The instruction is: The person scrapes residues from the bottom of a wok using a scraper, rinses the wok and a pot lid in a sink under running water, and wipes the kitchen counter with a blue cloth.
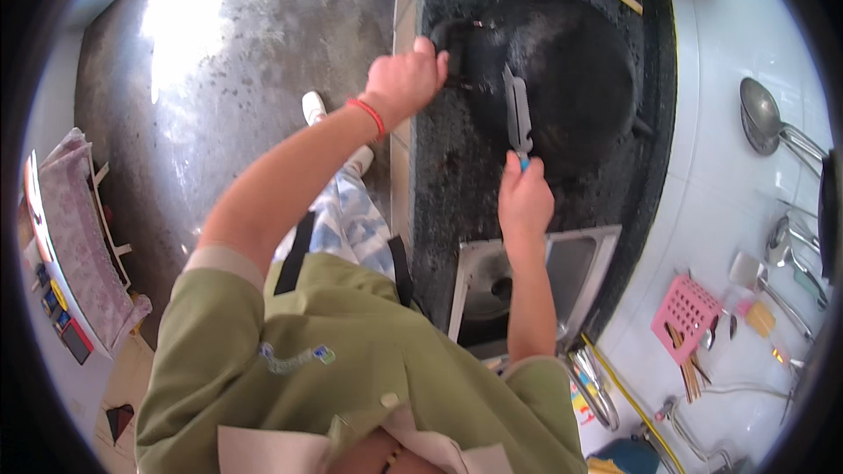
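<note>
On the dark stone countertop [448, 171] lies a large blackened wok [566, 79], with a loop handle [451, 26] on its left side. My left hand [405, 79], a red band at its wrist, is closed at that handle by the counter's edge. In my right hand [527, 201] is a knife-like metal tool [519, 108] with a serrated edge, a notch near its base and a blue handle mostly covered by my fingers. Its blade points away from me over the wok's dark surface. Whether the blade touches the wok, I cannot tell.
A steel sink [609, 243] is set into the counter under my right forearm. Ladles [761, 108] and a pink perforated utensil holder [688, 313] hang on the white tiled wall. Left is the concrete floor [263, 46] and a cloth-covered piece of furniture [76, 224].
</note>
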`<state>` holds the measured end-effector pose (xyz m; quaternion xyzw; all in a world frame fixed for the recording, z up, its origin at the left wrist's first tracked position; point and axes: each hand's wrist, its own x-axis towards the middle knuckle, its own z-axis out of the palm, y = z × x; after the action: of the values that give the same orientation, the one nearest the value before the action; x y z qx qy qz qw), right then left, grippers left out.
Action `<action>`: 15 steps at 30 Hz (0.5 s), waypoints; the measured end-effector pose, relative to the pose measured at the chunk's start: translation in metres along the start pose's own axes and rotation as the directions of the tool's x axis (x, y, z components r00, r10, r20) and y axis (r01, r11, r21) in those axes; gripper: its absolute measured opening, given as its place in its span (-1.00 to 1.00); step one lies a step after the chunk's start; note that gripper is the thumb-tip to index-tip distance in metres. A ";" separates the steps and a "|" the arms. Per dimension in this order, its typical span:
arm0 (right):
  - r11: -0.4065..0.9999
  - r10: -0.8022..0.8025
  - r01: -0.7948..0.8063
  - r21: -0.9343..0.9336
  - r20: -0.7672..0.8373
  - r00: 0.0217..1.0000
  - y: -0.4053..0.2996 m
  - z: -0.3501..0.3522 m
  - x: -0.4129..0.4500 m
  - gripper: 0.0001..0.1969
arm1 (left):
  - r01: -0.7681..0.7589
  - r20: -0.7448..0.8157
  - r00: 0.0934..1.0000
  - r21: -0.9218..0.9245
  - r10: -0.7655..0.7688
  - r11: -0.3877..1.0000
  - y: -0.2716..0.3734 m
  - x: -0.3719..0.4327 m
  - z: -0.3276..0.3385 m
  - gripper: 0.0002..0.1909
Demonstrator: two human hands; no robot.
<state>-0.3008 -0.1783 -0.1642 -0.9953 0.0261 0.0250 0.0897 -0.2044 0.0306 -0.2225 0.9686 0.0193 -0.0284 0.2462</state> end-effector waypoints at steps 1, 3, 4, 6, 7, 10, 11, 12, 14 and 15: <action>1.000 0.008 -0.007 -0.021 0.036 0.999 0.002 -0.010 -0.006 -0.62 | 0.008 0.010 1.000 -0.015 -0.008 1.000 0.000 -0.004 0.002 -0.61; 0.966 -0.030 0.073 0.246 -0.171 0.985 -0.012 -0.028 0.007 -0.67 | 0.017 0.026 1.000 -0.030 -0.017 0.999 0.001 -0.007 0.000 -0.60; 0.976 0.019 0.012 0.217 -0.142 0.990 -0.013 -0.027 0.007 -0.66 | 0.038 0.068 0.997 -0.026 -0.036 0.999 0.002 -0.006 -0.004 -0.60; 0.997 0.035 -0.033 -0.072 0.028 0.999 -0.008 0.002 0.001 -0.62 | 0.047 0.113 0.993 -0.025 -0.044 0.999 0.005 -0.006 -0.006 -0.60; 1.000 -0.026 0.026 0.014 -0.029 0.999 -0.007 0.006 0.004 -0.60 | 0.048 0.096 0.994 -0.027 -0.045 0.998 0.006 -0.005 -0.004 -0.60; 0.993 -0.103 0.107 0.043 -0.094 0.990 -0.003 -0.015 0.000 -0.64 | 0.051 0.115 0.992 -0.004 -0.050 0.999 0.005 -0.006 -0.002 -0.60; 0.992 -0.072 0.085 0.092 -0.134 0.988 -0.005 -0.023 0.004 -0.65 | 0.061 0.132 0.989 -0.007 -0.059 0.998 0.005 -0.011 -0.001 -0.60; 0.991 -0.011 0.030 0.133 -0.139 0.990 -0.009 -0.026 0.005 -0.65 | 0.058 0.120 0.991 -0.018 -0.056 0.998 0.004 -0.008 -0.004 -0.60; 0.989 0.069 -0.060 -0.134 0.058 0.996 -0.013 -0.008 0.003 -0.64 | 0.046 0.093 0.995 -0.024 -0.043 0.999 0.003 -0.005 -0.003 -0.60; 1.000 -0.012 0.013 0.008 -0.035 0.999 0.004 0.015 -0.007 -0.63 | 0.035 0.094 0.995 -0.031 -0.032 0.999 0.005 -0.008 0.000 -0.60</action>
<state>-0.3083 -0.1787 -0.1795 -0.9954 0.0216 0.0069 0.0936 -0.2122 0.0259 -0.2190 0.9616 0.0244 -0.0776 0.2621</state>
